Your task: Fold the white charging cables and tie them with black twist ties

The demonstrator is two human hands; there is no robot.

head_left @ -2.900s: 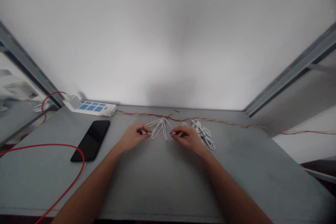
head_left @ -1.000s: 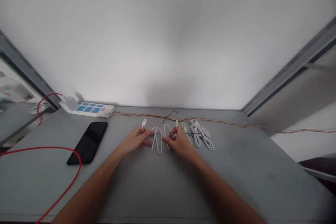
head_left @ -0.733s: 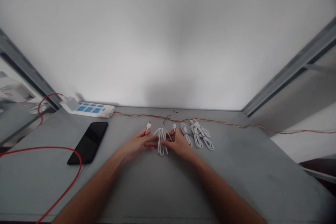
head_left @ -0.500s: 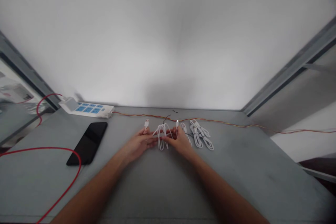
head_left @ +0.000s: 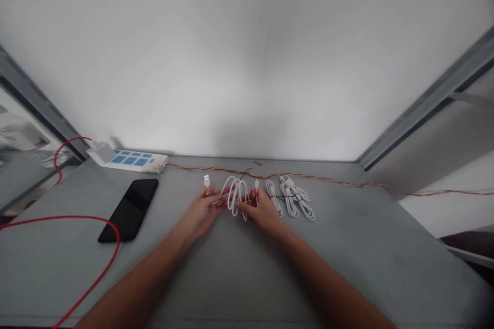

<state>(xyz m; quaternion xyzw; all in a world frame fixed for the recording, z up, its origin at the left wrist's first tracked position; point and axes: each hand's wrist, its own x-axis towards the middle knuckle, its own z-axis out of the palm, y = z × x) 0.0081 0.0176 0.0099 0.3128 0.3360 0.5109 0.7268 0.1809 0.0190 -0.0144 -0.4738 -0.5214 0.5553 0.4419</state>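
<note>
A white USB cable [head_left: 233, 198] stands in loose loops between the fingers of the two hands, over the grey tabletop [head_left: 339, 267]. The thumb and fingers of the left hand [head_left: 199, 213] are clamped on one end of it, the USB-A plug [head_left: 206, 180] pointing up past their tips; some of the fingers reach in behind the loops. The right hand [head_left: 267, 213] pinches the other end, its narrower connector [head_left: 257, 184] rising just beyond the fingertips, the thumb against the coil. Just right of those fingers lie a slim tied cable bundle [head_left: 274, 198] and a larger pair of white cable bundles [head_left: 295, 198]. Beyond the fingertips runs a twisted red-and-yellow wire [head_left: 326, 179], a thin black tie [head_left: 246, 171] beside it. Well left of the left fingers are a black smartphone [head_left: 129, 209], a power strip [head_left: 135, 161] and a red cable [head_left: 117, 239].
</note>
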